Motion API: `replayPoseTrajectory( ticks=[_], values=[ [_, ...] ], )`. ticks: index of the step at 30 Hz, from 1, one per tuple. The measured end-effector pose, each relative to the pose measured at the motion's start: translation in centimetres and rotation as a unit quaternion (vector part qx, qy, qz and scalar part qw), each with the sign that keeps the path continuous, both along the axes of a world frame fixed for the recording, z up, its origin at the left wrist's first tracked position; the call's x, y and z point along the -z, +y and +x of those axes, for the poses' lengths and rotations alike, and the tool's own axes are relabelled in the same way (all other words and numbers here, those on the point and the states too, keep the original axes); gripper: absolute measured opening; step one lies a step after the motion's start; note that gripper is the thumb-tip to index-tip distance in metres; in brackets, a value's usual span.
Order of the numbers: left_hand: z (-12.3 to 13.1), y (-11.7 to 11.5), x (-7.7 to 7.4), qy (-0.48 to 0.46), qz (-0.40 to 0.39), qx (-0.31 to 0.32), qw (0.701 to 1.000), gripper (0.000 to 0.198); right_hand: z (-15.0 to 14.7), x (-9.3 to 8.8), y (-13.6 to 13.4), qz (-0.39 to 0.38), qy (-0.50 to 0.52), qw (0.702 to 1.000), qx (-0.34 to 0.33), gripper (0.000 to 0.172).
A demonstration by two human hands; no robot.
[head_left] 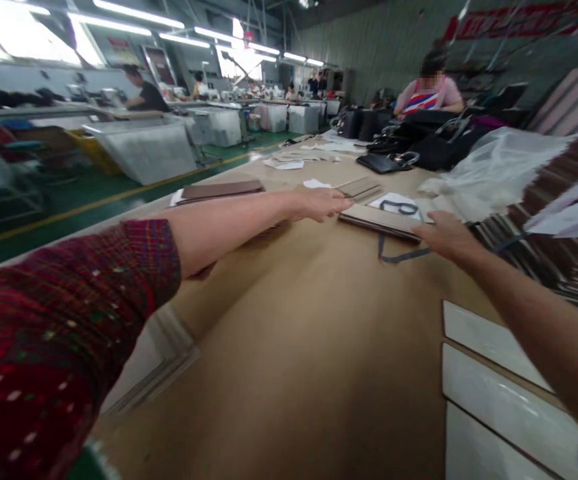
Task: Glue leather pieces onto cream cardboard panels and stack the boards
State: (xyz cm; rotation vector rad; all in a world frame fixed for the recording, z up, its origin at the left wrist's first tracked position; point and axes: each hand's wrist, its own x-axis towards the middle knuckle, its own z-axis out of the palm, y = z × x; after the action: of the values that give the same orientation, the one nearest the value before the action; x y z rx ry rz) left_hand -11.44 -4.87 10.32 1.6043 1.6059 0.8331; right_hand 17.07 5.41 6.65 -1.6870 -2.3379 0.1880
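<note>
Both my arms reach out across a brown table (289,347). A small stack of flat tan and dark panels (381,220) lies between my hands. My left hand (321,203) is at the stack's left end, and my right hand (443,233) grips its right end, thumb on top. Just behind the stack lie more tan strips (361,189) and a white sheet with a dark strap loop (399,207). A dark strap (403,257) trails out in front of the stack. The undersides of my fingers are hidden.
White panels with dark edges (509,387) lie at the front right. Tall piles of brown pieces (559,180) and clear plastic (503,160) stand at right. Brown panels (223,189) and clear sheets (153,360) lie at left. A co-worker (429,93) works behind black bags (429,140).
</note>
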Motion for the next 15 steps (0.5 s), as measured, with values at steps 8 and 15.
replayPoseTrajectory(
  ticks=[8, 15],
  values=[
    [-9.4, -26.6, -3.5, 0.065, -0.076, 0.071, 0.992, 0.050, 6.5, 1.9, -13.8, 0.086, 0.060, 0.939, -0.328, 0.061],
    [-17.5, -39.8, 1.4, 0.271, -0.067, 0.099, 0.955, 0.079, 9.5, 1.2, -29.7, 0.067, -0.020, 0.915, -0.397, 0.060]
  ],
)
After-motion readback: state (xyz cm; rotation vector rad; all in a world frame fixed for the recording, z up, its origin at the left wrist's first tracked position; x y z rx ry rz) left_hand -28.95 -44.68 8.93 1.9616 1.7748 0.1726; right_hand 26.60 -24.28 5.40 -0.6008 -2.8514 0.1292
